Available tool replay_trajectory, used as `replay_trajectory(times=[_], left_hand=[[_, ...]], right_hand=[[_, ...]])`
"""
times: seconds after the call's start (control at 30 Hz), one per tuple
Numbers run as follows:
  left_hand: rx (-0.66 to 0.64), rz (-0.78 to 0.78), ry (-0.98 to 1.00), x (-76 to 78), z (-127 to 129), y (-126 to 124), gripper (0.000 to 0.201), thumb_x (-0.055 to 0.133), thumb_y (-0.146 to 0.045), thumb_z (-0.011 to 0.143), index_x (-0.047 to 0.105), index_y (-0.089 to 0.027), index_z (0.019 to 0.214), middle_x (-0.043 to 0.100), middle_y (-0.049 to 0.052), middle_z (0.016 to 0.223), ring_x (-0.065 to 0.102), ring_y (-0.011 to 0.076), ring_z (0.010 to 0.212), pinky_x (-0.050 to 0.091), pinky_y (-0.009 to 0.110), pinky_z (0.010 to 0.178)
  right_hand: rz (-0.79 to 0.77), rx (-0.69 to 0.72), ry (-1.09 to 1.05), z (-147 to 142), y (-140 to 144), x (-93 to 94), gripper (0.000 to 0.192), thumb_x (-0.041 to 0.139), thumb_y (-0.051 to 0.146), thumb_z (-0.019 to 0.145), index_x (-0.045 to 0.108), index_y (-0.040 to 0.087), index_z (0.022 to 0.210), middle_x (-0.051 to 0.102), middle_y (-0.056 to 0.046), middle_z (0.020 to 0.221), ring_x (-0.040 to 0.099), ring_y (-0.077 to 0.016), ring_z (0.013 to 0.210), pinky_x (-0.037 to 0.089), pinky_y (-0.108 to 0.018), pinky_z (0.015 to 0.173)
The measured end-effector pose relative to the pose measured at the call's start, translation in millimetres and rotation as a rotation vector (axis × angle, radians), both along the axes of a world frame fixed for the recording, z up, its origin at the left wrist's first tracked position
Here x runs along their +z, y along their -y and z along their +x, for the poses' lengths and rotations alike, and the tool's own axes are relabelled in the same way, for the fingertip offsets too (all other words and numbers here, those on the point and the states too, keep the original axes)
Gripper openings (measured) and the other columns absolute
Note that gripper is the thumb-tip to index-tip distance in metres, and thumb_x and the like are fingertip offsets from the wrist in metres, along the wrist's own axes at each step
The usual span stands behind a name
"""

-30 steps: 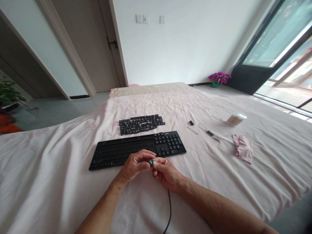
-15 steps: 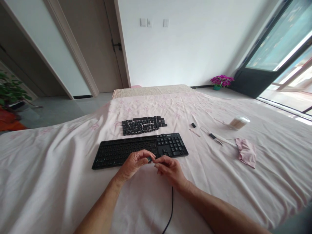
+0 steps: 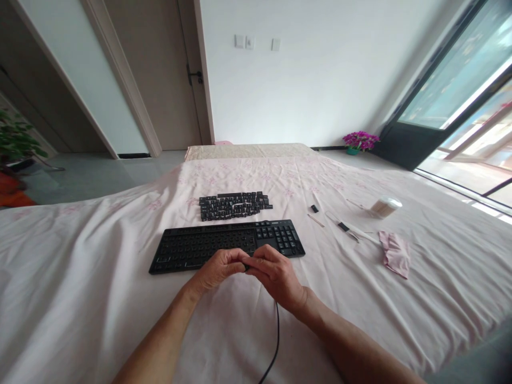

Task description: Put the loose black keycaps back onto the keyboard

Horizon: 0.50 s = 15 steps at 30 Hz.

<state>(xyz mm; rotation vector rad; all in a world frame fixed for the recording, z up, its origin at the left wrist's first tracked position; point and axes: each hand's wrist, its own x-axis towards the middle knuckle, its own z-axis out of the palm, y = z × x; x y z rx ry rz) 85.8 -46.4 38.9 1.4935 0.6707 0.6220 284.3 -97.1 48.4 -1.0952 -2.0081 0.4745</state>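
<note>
Many loose keycaps point(image 3: 235, 205) are lying just beyond the keyboard point(image 3: 226, 245). Both hands, left hand point(image 3: 221, 268) and right hand point(image 3: 276, 276), are pinching a small dark keycap point(image 3: 246, 266) between closed fingertips.

A white wall point(image 3: 304, 90) faces me, with light switches point(image 3: 256, 42) high on it. A beige door point(image 3: 160, 80) stands at its left end, beside a grey floor point(image 3: 92, 178) and a green plant point(image 3: 16, 144). On my right, daylight pours through a dark-framed window point(image 3: 460, 90); purple flowers point(image 3: 359, 140) sit below it.
</note>
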Motion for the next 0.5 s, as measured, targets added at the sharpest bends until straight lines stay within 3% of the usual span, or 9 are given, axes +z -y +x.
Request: replay_trajectory(times=[0.17,0.3,0.37,0.5], left_hand=[[-0.001,-0.041,-0.002,5.2,4.3,5.0,0.028,0.067,-0.037,0.079,0.071,-0.013,0.093,0.069,0.005,0.087,0.06,0.0175,0.083,0.043,0.029,0.079],[0.054,-0.093,0.066,10.1,-4.2,2.1,0.049,0.062,-0.048,0.081,0.062,-0.018,0.119,0.069,0.01,0.103,0.065,0.0207,0.088,0.046,0.031,0.076],[0.236,-0.031,0.065,10.4,-18.2,-5.8,0.052,0.056,-0.053,0.083,0.06,-0.016,0.12,0.069,0.012,0.103,0.066,0.0202,0.083,0.046,0.029,0.068],[0.872,0.213,-0.078,3.3,-64.8,-26.2,0.045,0.06,-0.049,0.081,0.064,-0.014,0.109,0.071,0.008,0.099,0.066,0.0199,0.089,0.048,0.027,0.076]], right_hand=[[0.01,-0.009,0.081,-0.6,4.2,7.7,0.026,0.055,0.035,0.093,0.07,0.035,0.114,0.062,-0.005,0.092,0.056,-0.0158,0.081,0.044,-0.028,0.074],[-0.02,-0.097,0.036,29.8,0.4,17.2,0.022,0.059,0.036,0.09,0.073,0.031,0.105,0.064,-0.005,0.091,0.059,-0.017,0.083,0.046,-0.029,0.076],[-0.04,-0.223,0.002,58.0,-4.9,18.4,0.02,0.061,0.037,0.088,0.074,0.029,0.101,0.065,-0.005,0.091,0.06,-0.018,0.082,0.047,-0.03,0.076],[-0.103,-0.395,0.098,111.2,-15.1,7.9,0.018,0.063,0.034,0.084,0.076,0.026,0.094,0.067,-0.004,0.087,0.062,-0.0179,0.078,0.047,-0.03,0.072]])
